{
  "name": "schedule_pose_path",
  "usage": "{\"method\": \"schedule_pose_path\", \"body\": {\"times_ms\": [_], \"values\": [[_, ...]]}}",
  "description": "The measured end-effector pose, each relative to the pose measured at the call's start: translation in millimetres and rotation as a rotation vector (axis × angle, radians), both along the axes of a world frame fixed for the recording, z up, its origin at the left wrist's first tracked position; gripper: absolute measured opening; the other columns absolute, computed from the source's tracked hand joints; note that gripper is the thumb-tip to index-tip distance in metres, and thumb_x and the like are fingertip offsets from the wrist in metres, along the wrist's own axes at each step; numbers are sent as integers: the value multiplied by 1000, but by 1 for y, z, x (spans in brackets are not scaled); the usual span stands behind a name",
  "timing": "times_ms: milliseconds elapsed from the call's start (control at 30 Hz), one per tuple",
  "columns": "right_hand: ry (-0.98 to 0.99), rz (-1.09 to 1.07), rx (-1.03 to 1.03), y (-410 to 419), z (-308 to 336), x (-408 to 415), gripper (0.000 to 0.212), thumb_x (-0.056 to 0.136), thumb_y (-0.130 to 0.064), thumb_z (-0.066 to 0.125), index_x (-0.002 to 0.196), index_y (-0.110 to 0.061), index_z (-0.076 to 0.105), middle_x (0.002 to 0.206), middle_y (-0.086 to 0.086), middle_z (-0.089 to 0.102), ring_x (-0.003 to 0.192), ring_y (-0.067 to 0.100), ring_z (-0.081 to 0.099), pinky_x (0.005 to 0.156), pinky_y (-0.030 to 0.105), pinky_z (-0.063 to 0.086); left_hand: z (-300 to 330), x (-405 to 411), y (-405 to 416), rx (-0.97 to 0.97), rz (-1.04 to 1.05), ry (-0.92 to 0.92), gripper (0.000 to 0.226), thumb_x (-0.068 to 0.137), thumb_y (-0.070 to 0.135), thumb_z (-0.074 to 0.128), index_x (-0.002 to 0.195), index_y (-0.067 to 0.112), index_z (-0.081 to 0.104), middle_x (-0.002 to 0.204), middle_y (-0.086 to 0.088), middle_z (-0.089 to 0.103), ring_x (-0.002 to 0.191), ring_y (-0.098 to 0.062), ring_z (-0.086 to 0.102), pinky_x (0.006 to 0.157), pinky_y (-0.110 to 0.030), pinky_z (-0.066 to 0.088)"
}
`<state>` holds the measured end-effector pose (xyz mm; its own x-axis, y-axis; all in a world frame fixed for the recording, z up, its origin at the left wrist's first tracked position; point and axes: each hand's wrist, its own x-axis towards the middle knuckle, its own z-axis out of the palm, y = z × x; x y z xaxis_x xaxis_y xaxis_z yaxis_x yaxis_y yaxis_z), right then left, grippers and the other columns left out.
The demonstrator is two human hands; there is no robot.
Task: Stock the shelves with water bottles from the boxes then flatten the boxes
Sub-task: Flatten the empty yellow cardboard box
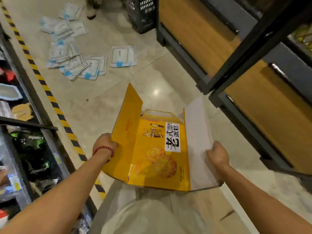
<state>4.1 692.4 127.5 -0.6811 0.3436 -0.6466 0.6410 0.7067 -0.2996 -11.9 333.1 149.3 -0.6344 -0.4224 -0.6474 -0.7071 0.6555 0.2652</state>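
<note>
Flattening is the step in hand, judging by how the yellow cake box (152,149) hangs opened out between the two hands, above the person's lap and the pale tiled floor (104,102). The left hand (106,142), with a red bead bracelet (103,149) at the wrist, grips the edge of the yellow side panel, fingers curled round behind it. The right hand (217,154) pinches the white inner face of the opposite panel near its lower edge, thumb on the side toward the camera. Between the hands lies the printed face with cakes and a white label, and beyond it a short end flap stands up, so the carton is spread but not yet fully flat.

No water bottles show anywhere, and the box carries cake printing rather than water, so how much stocking remains cannot be judged.

Next, the move probably calls for pressing the two side panels down level with the middle face and folding the raised end flap flat, with the hands pulling apart so the creases give.

Beyond the left hand, white and blue packets (74,53) lie scattered on the floor beside a yellow-and-black striped line (50,98). Beyond the right hand stand dark-framed shelves with wood-coloured boards (253,102), and a black plastic crate (143,14) sits farther off.
</note>
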Motion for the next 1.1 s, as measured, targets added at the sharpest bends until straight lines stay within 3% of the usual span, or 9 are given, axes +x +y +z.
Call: {"method": "schedule_pose_path", "body": {"times_ms": [167,267,433,567,700,867,1000,1100], "values": [[-15,-331,17,27,6,63,10,91,-13,51,96,-8,44,94,13,54,86,32,54,72,37,43,-2,-40,39,42,-279,-34,14,82,14,69,91,9,61,95,-18,66,87,-33,62,71,-37,49],[3,-557,39,18,7,99,9,91,-14,50,96,-8,46,91,12,56,87,33,57,74,39,46,-2,-68,63,37,-496,-35,16,85,12,65,100,10,63,101,-17,66,91,-33,61,68,-33,45],[-19,-882,44,-18,20,152,25,94,-12,48,116,-2,47,107,18,59,86,28,54,64,30,34,4,-108,115,49,-884,-6,19,88,13,59,106,8,64,100,-17,66,85,-31,60,67,-31,45],[-35,-1173,21,-65,26,208,29,94,-11,49,121,-1,47,115,19,59,99,33,57,68,31,36,11,-111,164,32,-1202,0,15,87,15,59,99,10,65,92,-14,66,74,-26,55,63,-28,42],[11,-1462,33,-101,34,263,34,93,-9,50,126,-1,47,121,18,58,106,34,56,75,32,41,20,-82,223,21,-1484,6,6,85,11,58,91,10,60,85,-10,60,74,-26,52,64,-29,40],[38,-1766,41,-134,42,330,31,94,-11,47,124,-2,48,118,17,58,102,33,57,79,36,46,23,-9,302,44,-1797,-3,16,87,14,59,102,10,61,87,-9,58,80,-26,54,65,-31,42],[65,-1954,115,-144,44,384,21,91,-16,46,111,-14,51,103,11,60,86,30,57,65,34,43,27,70,358,49,-2010,55,19,91,18,57,108,10,59,91,-7,56,82,-23,51,69,-30,41],[33,-2019,187,-139,50,423,16,89,-13,46,105,-12,51,99,11,60,82,28,54,62,33,40,32,126,394,105,-2122,89,23,90,18,58,110,8,60,98,-11,61,90,-28,57,75,-36,50]]}}
